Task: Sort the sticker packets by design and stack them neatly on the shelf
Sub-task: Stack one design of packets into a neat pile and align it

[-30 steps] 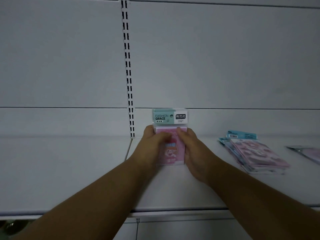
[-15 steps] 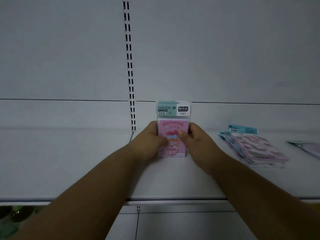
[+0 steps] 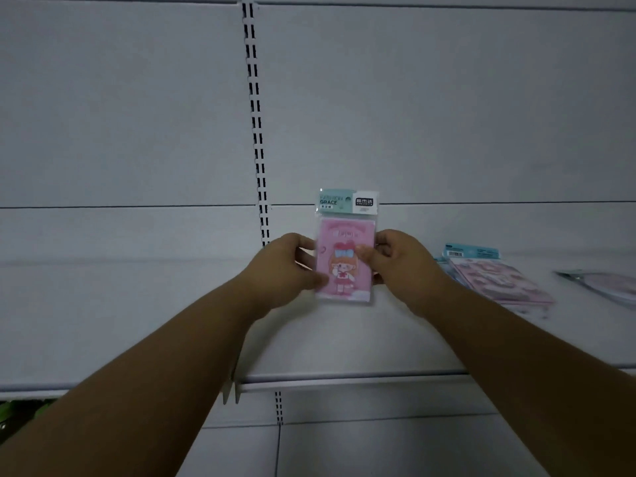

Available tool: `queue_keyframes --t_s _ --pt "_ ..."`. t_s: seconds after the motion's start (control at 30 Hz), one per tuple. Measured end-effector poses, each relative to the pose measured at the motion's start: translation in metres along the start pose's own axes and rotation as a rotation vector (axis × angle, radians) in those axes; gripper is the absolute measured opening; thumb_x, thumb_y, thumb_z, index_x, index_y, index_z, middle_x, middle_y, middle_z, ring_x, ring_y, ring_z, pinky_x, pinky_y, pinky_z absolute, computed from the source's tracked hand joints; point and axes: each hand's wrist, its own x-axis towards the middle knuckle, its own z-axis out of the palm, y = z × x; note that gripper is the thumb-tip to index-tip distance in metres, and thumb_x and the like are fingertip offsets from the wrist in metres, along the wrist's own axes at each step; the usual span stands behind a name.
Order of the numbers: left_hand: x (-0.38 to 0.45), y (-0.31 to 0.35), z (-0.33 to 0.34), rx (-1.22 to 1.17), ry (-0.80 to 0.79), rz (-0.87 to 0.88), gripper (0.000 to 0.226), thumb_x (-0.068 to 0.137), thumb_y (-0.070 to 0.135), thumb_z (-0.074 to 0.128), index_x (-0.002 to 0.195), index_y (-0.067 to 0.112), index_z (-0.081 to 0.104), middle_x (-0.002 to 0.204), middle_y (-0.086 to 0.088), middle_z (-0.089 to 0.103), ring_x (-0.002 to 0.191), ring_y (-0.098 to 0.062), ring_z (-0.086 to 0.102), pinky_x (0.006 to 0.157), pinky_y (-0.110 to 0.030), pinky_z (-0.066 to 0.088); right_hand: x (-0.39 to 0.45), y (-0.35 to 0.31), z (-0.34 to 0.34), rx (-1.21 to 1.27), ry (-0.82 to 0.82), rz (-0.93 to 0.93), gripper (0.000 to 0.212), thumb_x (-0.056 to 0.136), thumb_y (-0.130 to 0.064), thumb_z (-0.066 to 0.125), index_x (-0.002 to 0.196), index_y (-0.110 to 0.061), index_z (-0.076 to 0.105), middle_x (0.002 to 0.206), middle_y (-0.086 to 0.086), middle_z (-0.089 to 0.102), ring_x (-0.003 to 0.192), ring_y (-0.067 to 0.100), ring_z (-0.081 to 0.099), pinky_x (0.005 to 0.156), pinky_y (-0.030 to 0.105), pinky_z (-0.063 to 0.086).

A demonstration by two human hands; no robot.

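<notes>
A pink sticker packet [image 3: 345, 259] with a cartoon girl and a teal header card stands upright above the white shelf [image 3: 344, 342], near its back wall. My left hand [image 3: 287, 270] grips the packet's left edge and my right hand [image 3: 401, 259] grips its right edge, thumbs on the front. Whether more packets lie behind the front one is hidden. To the right, a stack of pink sticker packets [image 3: 495, 277] with teal headers lies flat on the shelf.
Another packet [image 3: 605, 285] lies flat at the far right edge of the shelf. A slotted upright [image 3: 256, 132] runs down the back wall left of the held packet. The shelf's front lip [image 3: 344, 382] crosses under my forearms.
My hands have slid outward from the packet's front to its side edges, uncovering the girl picture. The packet sits slightly higher in view and further from me.
</notes>
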Motion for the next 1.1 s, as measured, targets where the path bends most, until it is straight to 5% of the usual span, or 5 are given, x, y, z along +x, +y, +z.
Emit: queue_keyframes --t_s 0.23,0.4,0.57,0.7,1.1 --pt "0.002 0.016 -0.003 -0.176 -0.228 -0.289 0.022 0.088 0.005 0.069 0.106 -0.003 0.061 0.092 -0.017 0.076 0.080 -0.031 0.075 0.076 -0.042 0.061 0.009 -0.009 -0.007 -0.006 -0.146 0.401 0.035 0.091 -0.035 0.063 0.097 -0.001 0.068 0.085 0.015 0.076 0.067 0.029 0.068 0.059 0.034 0.055" --pt "0.007 0.006 0.009 -0.010 -0.181 -0.307 0.019 0.082 0.019 0.074 0.086 0.002 0.065 0.073 -0.012 0.065 0.054 -0.021 0.051 0.050 -0.026 0.040 0.018 -0.002 0.001 -0.212 -0.168 0.424 0.039 0.094 -0.038 0.058 0.089 0.000 0.065 0.065 0.013 0.064 0.046 0.022 0.053 0.044 0.027 0.044" --pt "0.005 0.008 0.015 0.157 -0.114 -0.239 0.028 0.085 0.030 0.068 0.084 0.003 0.065 0.071 -0.013 0.065 0.056 -0.023 0.053 0.052 -0.024 0.038 0.015 0.007 -0.001 -0.488 -0.106 0.303 0.056 0.094 -0.053 0.049 0.069 -0.004 0.060 0.051 0.009 0.055 0.038 0.017 0.047 0.044 0.024 0.041" --pt "-0.010 -0.002 0.012 0.354 -0.090 -0.068 0.042 0.094 0.051 0.053 0.092 0.011 0.067 0.091 -0.009 0.070 0.077 -0.024 0.063 0.073 -0.032 0.049 -0.010 0.017 -0.015 -0.721 0.009 0.034 0.065 0.097 -0.058 0.026 0.081 -0.010 0.066 0.080 0.008 0.064 0.072 0.019 0.057 0.073 0.030 0.040" --pt "-0.037 -0.022 0.026 0.728 0.045 0.249 0.029 0.091 0.058 0.048 0.080 0.031 0.047 0.077 0.010 0.052 0.069 -0.007 0.049 0.059 -0.028 0.036 -0.043 0.032 -0.020 -0.900 -0.229 -0.291 0.028 0.099 -0.051 0.033 0.084 -0.028 0.042 0.071 -0.011 0.039 0.066 0.006 0.041 0.061 0.026 0.032"
